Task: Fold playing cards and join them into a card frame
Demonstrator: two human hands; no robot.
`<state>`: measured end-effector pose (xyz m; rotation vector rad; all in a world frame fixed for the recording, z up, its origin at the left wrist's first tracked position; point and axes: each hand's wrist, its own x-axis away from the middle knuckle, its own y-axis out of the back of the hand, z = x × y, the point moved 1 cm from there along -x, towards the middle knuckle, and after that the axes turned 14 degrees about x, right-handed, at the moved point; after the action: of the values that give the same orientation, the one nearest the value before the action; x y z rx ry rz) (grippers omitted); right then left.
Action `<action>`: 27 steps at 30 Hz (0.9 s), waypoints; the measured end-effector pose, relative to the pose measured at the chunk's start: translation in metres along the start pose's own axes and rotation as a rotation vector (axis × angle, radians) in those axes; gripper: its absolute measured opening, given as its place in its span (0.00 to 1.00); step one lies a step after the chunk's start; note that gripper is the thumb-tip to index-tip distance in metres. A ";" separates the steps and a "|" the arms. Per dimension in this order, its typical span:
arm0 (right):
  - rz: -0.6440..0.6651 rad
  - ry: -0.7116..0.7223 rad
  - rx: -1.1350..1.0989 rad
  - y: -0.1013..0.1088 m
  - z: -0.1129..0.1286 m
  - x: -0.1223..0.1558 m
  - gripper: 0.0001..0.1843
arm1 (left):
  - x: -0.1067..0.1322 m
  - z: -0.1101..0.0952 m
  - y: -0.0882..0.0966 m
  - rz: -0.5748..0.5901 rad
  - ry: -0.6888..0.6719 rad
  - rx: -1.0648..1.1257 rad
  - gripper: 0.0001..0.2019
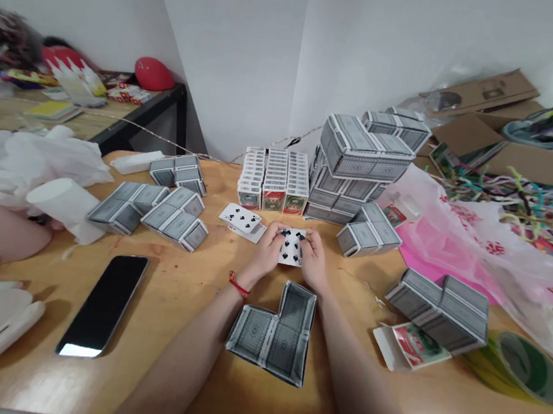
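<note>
Pinched Both Sides

In the head view, the left hand (267,247) and right hand (314,257) are gripping a spade playing card (291,249) by opposite edges, just beyond an L-shaped card block (286,339); light, even pressure should be keeping it flat.

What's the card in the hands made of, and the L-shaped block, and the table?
Playing card: probably coated paper, thin and printed. L-shaped block: seemingly card stock, with patterned card-back faces and white edges. Table: wood or wood-look laminate, tan with glossy reflections.
</note>
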<state>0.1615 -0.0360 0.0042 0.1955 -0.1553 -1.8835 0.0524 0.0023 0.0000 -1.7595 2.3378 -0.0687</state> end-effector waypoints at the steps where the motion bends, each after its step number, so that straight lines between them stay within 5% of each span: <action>1: 0.001 0.001 -0.002 0.000 0.000 0.000 0.07 | 0.000 0.001 0.000 0.006 -0.006 -0.004 0.09; 27: 0.058 -0.113 -0.159 -0.002 -0.013 -0.004 0.08 | -0.001 -0.017 0.012 0.106 -0.146 -0.250 0.09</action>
<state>0.1634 -0.0319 -0.0087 -0.0239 -0.0870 -1.8402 0.0377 0.0049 0.0152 -1.6762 2.4123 0.3714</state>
